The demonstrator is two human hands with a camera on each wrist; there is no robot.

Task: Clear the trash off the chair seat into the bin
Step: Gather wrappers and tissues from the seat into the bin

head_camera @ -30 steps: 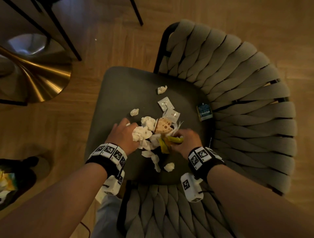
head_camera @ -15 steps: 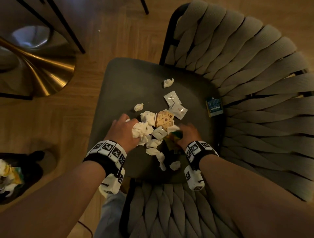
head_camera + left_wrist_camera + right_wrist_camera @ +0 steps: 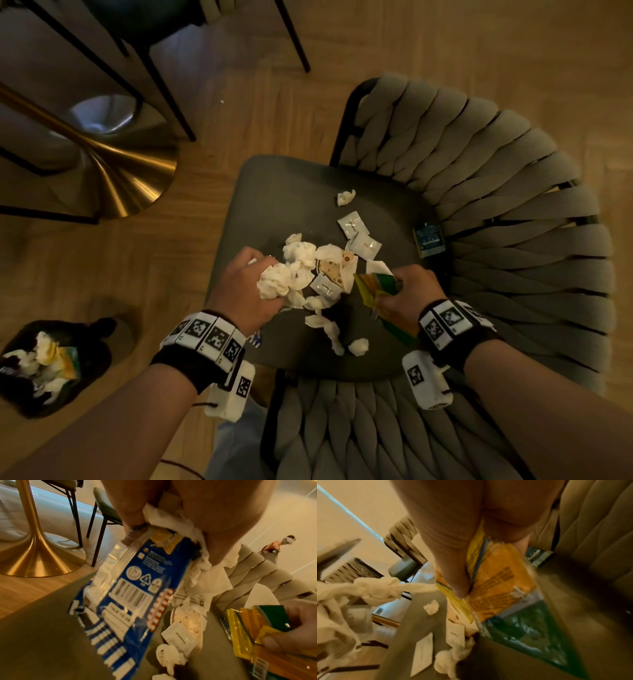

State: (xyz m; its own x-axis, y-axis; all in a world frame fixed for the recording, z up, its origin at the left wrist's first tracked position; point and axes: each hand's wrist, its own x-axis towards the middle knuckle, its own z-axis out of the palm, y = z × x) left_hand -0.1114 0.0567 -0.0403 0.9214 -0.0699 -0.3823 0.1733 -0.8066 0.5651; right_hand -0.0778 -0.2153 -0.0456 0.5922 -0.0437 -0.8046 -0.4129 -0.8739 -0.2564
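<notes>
Left hand (image 3: 245, 289): fingers curled round a tissue wad (image 3: 279, 282) and a blue wrapper (image 3: 130, 597), bunched to carry in one load.
Right hand (image 3: 409, 291): fingers pinching a yellow-green packet (image 3: 375, 287).
Remaining trash: sachets (image 3: 359, 236) and tissue scraps (image 3: 358, 346) on the chair seat (image 3: 274, 192).
Bin (image 3: 44, 370): on the floor, left of the seat.

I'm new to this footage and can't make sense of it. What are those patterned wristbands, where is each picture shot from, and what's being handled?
No robot here: a person works bare-handed. The checkered bands carry small cameras. The wide picture comes from a head camera looking down; the other two look along each wrist at the fingers.

The left hand grips crumpled tissues and, seen from its wrist, a blue wrapper. The right hand grips a yellow and green wrapper.

On the chair seat lie more tissue bits, white sachets and a dark packet. The bin stands on the floor to the left, already holding trash.
</notes>
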